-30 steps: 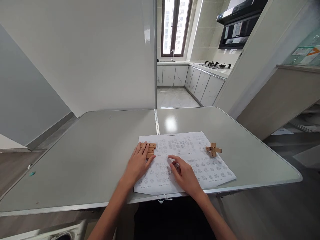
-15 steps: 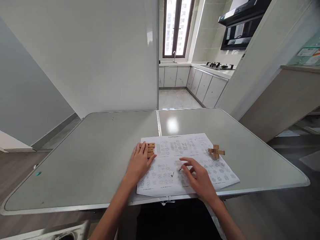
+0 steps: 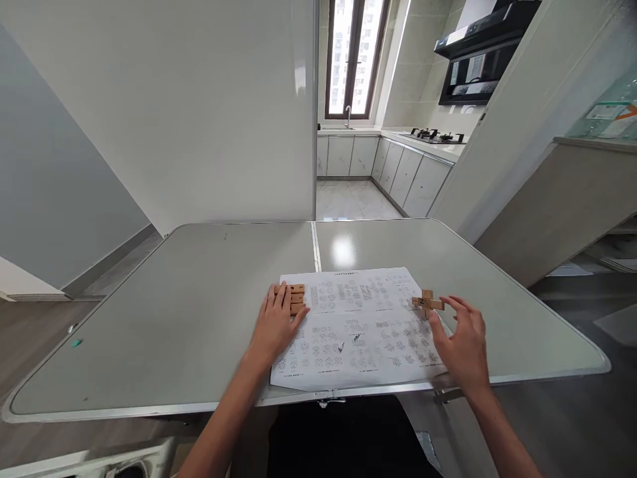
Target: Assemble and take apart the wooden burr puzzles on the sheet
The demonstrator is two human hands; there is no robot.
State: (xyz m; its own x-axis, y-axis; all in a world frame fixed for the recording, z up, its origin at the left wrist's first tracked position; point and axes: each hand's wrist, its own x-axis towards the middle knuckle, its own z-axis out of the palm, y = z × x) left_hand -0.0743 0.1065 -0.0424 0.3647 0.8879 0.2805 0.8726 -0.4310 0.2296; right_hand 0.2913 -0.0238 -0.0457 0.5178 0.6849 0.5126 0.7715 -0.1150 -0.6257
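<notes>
My left hand lies flat with its fingers stretched over several wooden puzzle sticks, which sit side by side at the left edge of a printed instruction sheet. Part of the sticks is hidden under the fingers. Near the sheet's right edge stands a cross-shaped wooden puzzle with dark marks on it. At its right side is my right hand, thumb and fingers apart around the end of one stick. Whether the fingertips touch it I cannot tell.
Two small dark bits lie on the sheet. A tiny green piece is at the left of the grey folding table. A metal latch sits at the front edge. Beyond is a kitchen with a counter.
My right hand has moved right, from above the small dark bits on the sheet to the wooden cross. My left hand has stayed on the sticks.
</notes>
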